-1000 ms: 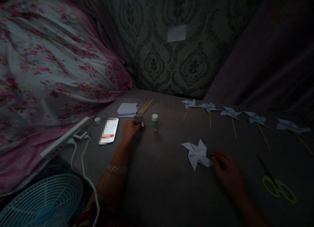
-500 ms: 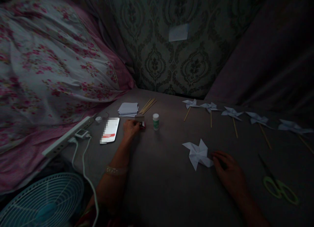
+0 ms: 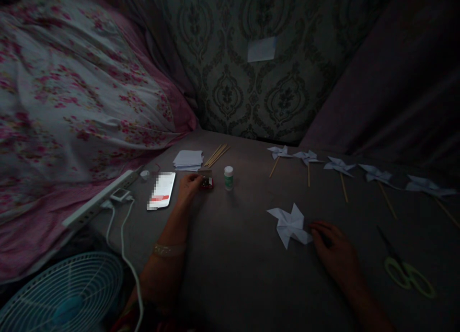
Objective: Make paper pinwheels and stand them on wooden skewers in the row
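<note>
– Left hand [image 3: 189, 184] slid back a touch from the little red box [image 3: 207, 183], so more of the inside shows now.
– Pinching anything?
– Fingertips are bunched by the box's left side. Too dark to tell if something's between them.
– And the right hand [image 3: 334, 248]?
– Loosely curled, gap between thumb and fingers, right by one point of the paper pinwheel [image 3: 290, 225]. Can't tell if it's touching.
– Elbow room?
– Bottle [image 3: 229, 178] just right of the box, phone [image 3: 163, 190] left of the left hand. Gray table [image 3: 244, 255] stretches between bottle and pinwheel; scissors [image 3: 405, 269] beyond the right hand.
</note>
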Available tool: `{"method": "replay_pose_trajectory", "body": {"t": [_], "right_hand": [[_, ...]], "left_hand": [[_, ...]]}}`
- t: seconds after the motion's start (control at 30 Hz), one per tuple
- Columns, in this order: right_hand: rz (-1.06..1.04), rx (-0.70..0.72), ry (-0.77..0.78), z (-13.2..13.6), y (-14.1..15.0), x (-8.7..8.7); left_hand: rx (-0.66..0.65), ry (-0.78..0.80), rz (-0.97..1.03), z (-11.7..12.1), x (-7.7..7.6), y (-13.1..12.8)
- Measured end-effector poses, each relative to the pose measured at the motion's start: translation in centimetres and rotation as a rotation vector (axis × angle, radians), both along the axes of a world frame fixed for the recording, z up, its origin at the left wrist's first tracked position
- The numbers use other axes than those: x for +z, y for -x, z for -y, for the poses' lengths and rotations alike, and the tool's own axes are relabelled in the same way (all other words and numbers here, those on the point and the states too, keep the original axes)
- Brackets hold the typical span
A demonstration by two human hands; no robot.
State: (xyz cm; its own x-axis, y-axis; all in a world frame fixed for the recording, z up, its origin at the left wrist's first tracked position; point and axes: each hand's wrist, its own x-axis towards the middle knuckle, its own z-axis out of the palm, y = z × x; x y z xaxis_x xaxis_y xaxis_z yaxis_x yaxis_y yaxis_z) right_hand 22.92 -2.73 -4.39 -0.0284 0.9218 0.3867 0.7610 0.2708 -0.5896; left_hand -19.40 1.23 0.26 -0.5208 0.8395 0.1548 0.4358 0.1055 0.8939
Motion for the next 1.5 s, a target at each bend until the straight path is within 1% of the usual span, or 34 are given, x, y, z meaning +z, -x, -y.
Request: {"method": "replay_pose_trajectory", "body": {"t": [0.1,0.2,0.27,0.37,0.53,0.7,0.87,1.03,1.13,1.2,1.3,1.4,1.5], "right_hand": [[-0.005,-0.009,-0.007,0.0,0.0,0.0],[-0.003,-0.016,0.002,0.0,0.0,0.0],[0.001,-0.022,0.011,-0.1,0.0,-0.1],[0.003,-0.033,0.012,-0.1,0.0,-0.2],[0.0,-0.013,0.007,-0.1,0.1,0.0],[-0.016,-0.009,0.0,0.0,0.1,0.0],[-0.007,-0.003,0.004,-0.1,-0.1,-0.1],[-0.026,-0.018,-0.024,-0.1,0.2,-0.1],[-0.068,-0.037,-0.063,0.0,0.6,0.3],[-0.109,-0.025,-0.091,0.1,1.0,0.9],[-0.179,-0.015,-0.125,0.5,1.7,2.1],[-0.271,0.008,-0.14,1.1,2.5,3.5],[-0.361,0.05,-0.154,1.7,3.2,4.7]], "left_hand": [[0.014,-0.036,0.189,0.2,0.5,-0.5],[0.062,-0.007,0.349,0.5,1.5,-1.1],[0.101,0.018,0.4,0.6,2.2,-1.3],[0.119,0.015,0.427,0.7,2.9,-1.1],[0.058,-0.09,0.515,0.9,3.3,-0.8],[-0.046,-0.237,0.67,1.1,3.8,-1.4],[-0.103,-0.294,0.753,1.3,4.2,-2.0],[-0.199,-0.297,0.732,1.4,4.0,-2.3],[-0.248,-0.243,0.642,1.3,4.0,-3.5],[-0.281,-0.212,0.553,1.3,4.3,-5.1],[-0.337,-0.205,0.438,1.5,5.1,-8.1],[-0.453,-0.201,0.315,2.0,5.8,-11.4],[-0.574,-0.23,0.156,2.5,6.0,-14.2]]}}
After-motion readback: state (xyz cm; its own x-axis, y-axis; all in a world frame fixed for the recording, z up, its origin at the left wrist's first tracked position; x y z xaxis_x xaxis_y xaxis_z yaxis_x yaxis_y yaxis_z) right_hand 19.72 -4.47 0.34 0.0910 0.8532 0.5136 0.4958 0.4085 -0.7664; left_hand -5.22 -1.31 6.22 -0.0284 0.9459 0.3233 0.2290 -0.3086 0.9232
